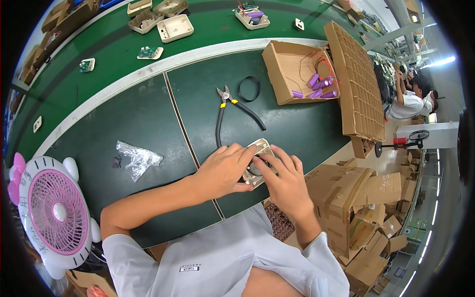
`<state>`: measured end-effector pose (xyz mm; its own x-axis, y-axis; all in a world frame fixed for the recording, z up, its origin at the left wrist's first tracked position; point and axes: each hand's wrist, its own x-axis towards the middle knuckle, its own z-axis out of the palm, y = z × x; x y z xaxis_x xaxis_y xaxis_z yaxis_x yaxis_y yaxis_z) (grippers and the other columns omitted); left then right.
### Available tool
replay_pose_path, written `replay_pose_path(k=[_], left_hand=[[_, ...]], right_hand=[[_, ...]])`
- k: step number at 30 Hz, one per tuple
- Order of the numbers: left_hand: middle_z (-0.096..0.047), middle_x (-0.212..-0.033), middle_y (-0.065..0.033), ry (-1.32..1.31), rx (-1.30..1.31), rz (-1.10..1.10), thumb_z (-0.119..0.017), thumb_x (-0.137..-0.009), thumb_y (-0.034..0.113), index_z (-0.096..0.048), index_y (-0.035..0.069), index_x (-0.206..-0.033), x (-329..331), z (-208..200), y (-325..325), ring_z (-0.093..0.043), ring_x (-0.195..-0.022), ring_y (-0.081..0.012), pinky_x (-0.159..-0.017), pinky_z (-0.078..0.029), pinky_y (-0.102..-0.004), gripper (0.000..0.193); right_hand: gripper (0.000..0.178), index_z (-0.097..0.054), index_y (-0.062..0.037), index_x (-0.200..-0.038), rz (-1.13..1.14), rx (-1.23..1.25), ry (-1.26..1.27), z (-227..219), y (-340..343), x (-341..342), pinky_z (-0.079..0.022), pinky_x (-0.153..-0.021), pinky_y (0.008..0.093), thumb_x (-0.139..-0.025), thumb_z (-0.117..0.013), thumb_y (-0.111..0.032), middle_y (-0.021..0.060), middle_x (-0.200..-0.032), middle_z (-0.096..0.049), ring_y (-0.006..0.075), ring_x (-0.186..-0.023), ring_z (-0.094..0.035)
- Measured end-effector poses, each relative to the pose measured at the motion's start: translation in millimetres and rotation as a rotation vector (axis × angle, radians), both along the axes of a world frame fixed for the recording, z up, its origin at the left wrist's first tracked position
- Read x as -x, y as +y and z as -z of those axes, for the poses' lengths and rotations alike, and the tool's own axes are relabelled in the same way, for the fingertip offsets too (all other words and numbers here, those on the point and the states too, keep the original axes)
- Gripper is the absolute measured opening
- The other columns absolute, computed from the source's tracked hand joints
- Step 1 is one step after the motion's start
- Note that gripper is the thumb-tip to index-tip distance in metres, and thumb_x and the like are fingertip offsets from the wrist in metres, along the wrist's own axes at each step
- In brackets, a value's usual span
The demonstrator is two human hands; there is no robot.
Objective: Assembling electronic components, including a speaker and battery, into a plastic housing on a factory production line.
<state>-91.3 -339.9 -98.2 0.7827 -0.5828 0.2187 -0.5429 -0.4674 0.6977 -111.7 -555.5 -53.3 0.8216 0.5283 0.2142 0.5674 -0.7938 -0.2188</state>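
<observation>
At the table's near edge, a cream plastic housing (261,145) lies tilted between my two hands, its open side up. My left hand (222,168) grips its left side, with the thumb along the near end and the fingers over the far side. A round dark part (255,169) sits inside the shell, partly hidden by fingers. My right hand (287,180) holds the right side, fingers bent over the rim and one fingertip against the round part. Just beyond lie diagonal cutters (226,99) with black handles, jaws apart, and a black band loop (249,89).
A cardboard box (278,74) holds purple cylindrical cells with wires, beside an upright divider of cardboard (354,79). Clear plastic film (141,159) and a pink-white fan (59,212) are at left. Housings (175,28) and circuit boards (148,52) lie on the far green surface. Cartons (341,198) stand right.
</observation>
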Motion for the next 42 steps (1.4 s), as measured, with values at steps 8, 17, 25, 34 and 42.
replay_pose_path(k=[8,17,25,34,42], left_hand=[[-0.061,-0.117,-0.0148,0.03,-0.062,0.043,-0.087,-0.074,0.04,-0.044,-0.006,-0.141,0.9,-1.3,-2.1,-0.057,-0.108,-0.0311,-0.092,-0.048,-0.0422,0.092],[-0.061,-0.118,-0.0144,0.017,-0.055,0.025,-0.086,-0.075,0.041,-0.042,-0.005,-0.143,2.6,3.9,-0.2,-0.057,-0.109,-0.0303,-0.092,-0.048,-0.0418,0.093],[-0.06,-0.116,-0.0168,0.044,-0.03,0.033,-0.086,-0.074,0.04,-0.046,-0.002,-0.139,-3.5,-1.2,0.5,-0.057,-0.108,-0.0332,-0.092,-0.048,-0.044,0.087],[-0.06,-0.124,-0.0142,0.011,-0.071,0.049,-0.087,-0.073,0.037,-0.051,0.003,-0.131,-0.1,-4.1,1.2,-0.057,-0.113,-0.0336,-0.095,-0.048,-0.0448,0.076],[-0.062,-0.125,-0.0131,0.012,-0.085,0.068,-0.087,-0.074,0.042,-0.057,0.003,-0.123,-2.5,-7.8,-6.3,-0.057,-0.111,-0.0332,-0.097,-0.048,-0.0439,0.07]], right_hand=[[0.051,-0.065,-0.0042,-0.118,-0.218,0.216,-0.029,-12.2,-0.2,-19.8,-0.041,-0.105,0.0512,-0.069,-0.081,-0.011,0.01,-0.121,-0.061,0.0325,-0.13,-0.053],[0.054,-0.068,-0.0093,-0.116,-0.167,0.123,0.04,-13.8,-9.4,-22.2,-0.039,-0.107,0.0514,-0.065,-0.085,-0.014,0.0102,-0.132,-0.056,0.0362,-0.14,-0.043],[0.048,-0.072,-0.0085,-0.112,-0.164,0.197,0.087,-35.6,4.8,-22.9,-0.037,-0.109,0.0541,-0.066,-0.085,-0.019,0.012,-0.144,-0.052,0.0386,-0.143,-0.04],[0.023,-0.081,-0.0169,-0.101,-0.329,0.21,0.326,-52.0,-29.7,-50.5,-0.042,-0.106,0.0546,-0.085,-0.076,-0.033,0.0113,-0.154,-0.049,0.04,-0.146,-0.037],[0.014,-0.073,-0.0026,-0.088,0.162,0.528,-0.15,6.0,-99.9,-287.1,-0.059,-0.076,0.0451,-0.088,-0.064,-0.014,0.0173,-0.101,-0.072,0.0354,-0.101,-0.07]])
